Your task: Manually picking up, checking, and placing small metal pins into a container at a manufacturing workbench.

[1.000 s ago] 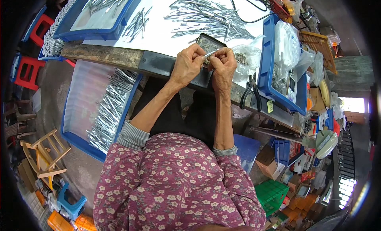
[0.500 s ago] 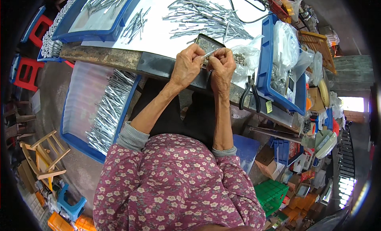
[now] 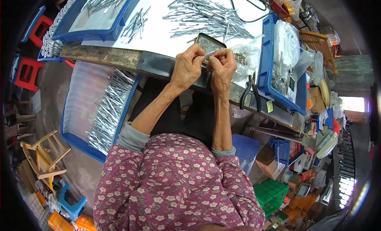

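Near the table's front edge, my left hand (image 3: 185, 68) pinches a short silver metal rod (image 3: 211, 53) between thumb and fingertips. My right hand (image 3: 223, 72) is closed at the rod's other end, its fingertips touching the left hand's work. Whether a smaller part sits between the right fingers is hidden. Just beyond both hands lies a small dark tin (image 3: 204, 39) with tiny metal pieces in it. Farther back spreads a big heap of thin silver metal rods (image 3: 198, 16). A clear plastic bag (image 3: 250, 52) with small brownish parts rests right of my right hand.
Black-handled pliers (image 3: 250, 94) lie at the table edge on the right, beside a blue tray (image 3: 265, 68) of plastic bags. Another blue tray (image 3: 115, 34) stands at the back left. Below the table, a blue bin (image 3: 79, 145) holds many rods.
Both hands stay nearly in place around the metal rod, with only a slight shift of the fingers. Nothing else has visibly moved.
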Demonstrator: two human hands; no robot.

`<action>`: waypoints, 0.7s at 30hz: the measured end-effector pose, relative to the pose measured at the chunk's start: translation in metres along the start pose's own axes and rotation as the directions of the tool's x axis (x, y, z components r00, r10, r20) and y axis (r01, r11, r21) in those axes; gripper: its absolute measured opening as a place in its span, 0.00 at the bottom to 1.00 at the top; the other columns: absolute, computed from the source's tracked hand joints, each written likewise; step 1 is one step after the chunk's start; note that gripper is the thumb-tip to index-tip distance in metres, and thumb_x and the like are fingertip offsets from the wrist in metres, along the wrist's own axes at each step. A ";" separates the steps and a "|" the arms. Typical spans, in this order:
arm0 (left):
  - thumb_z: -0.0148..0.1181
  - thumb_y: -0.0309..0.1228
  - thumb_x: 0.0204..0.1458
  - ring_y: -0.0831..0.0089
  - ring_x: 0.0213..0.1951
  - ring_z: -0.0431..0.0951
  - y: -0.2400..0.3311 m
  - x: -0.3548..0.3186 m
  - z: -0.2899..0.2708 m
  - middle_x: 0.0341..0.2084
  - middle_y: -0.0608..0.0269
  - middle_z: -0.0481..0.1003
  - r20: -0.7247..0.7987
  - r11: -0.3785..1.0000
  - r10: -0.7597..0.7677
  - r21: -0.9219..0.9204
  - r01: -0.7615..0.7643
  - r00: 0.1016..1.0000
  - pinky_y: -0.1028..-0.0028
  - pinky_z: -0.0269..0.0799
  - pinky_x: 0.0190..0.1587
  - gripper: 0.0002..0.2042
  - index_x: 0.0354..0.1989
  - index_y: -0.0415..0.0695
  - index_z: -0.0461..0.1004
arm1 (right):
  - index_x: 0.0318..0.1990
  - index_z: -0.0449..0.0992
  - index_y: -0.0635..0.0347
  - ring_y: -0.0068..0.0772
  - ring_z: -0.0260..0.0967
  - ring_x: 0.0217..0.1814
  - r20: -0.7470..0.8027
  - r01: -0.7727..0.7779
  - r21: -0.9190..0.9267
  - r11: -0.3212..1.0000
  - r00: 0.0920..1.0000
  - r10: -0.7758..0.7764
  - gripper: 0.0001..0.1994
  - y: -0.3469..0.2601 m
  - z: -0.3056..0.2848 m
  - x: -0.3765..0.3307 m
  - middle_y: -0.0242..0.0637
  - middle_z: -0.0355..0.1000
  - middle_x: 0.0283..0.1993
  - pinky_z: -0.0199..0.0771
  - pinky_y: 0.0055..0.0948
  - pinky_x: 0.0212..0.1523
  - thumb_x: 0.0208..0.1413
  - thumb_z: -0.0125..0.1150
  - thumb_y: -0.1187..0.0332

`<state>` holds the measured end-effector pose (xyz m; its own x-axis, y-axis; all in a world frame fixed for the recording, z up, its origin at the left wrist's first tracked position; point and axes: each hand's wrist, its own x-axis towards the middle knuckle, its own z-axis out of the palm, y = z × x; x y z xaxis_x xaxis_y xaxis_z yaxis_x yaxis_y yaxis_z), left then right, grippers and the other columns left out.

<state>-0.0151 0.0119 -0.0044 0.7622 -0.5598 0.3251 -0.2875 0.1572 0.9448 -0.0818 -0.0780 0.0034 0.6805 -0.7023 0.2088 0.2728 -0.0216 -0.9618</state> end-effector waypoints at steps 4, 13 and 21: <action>0.48 0.21 0.47 0.71 0.18 0.69 0.003 -0.001 0.004 0.16 0.56 0.68 -0.025 0.996 0.051 0.077 -0.049 0.998 0.72 0.64 0.22 0.02 0.26 0.36 0.64 | 0.29 0.61 0.63 0.15 0.56 0.17 -0.012 0.005 0.050 0.999 1.000 -0.004 0.06 0.000 -0.001 0.001 0.30 0.61 0.22 0.56 0.15 0.17 0.44 0.50 0.82; 0.49 0.21 0.49 0.79 0.19 0.67 0.006 0.000 0.003 0.16 0.62 0.67 0.028 0.993 0.047 0.103 -0.050 0.998 0.77 0.62 0.21 0.01 0.28 0.37 0.66 | 0.30 0.60 0.63 0.16 0.56 0.18 -0.007 -0.019 0.055 0.998 1.000 0.019 0.07 0.000 -0.003 0.001 0.30 0.60 0.22 0.57 0.15 0.18 0.44 0.50 0.82; 0.48 0.21 0.47 0.55 0.24 0.74 0.000 -0.001 0.004 0.19 0.50 0.70 0.032 0.928 0.213 0.307 -0.213 0.976 0.66 0.67 0.24 0.01 0.28 0.38 0.64 | 0.38 0.61 0.67 0.21 0.62 0.24 -0.010 -0.128 0.115 0.985 0.992 0.130 0.11 -0.016 0.001 -0.001 0.34 0.61 0.28 0.65 0.19 0.24 0.45 0.50 0.79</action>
<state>-0.0181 0.0085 -0.0048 0.6645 -0.5388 0.5178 -0.6071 0.0149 0.7945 -0.0866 -0.0760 0.0190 0.7036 -0.7061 0.0806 0.2602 0.1505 -0.9537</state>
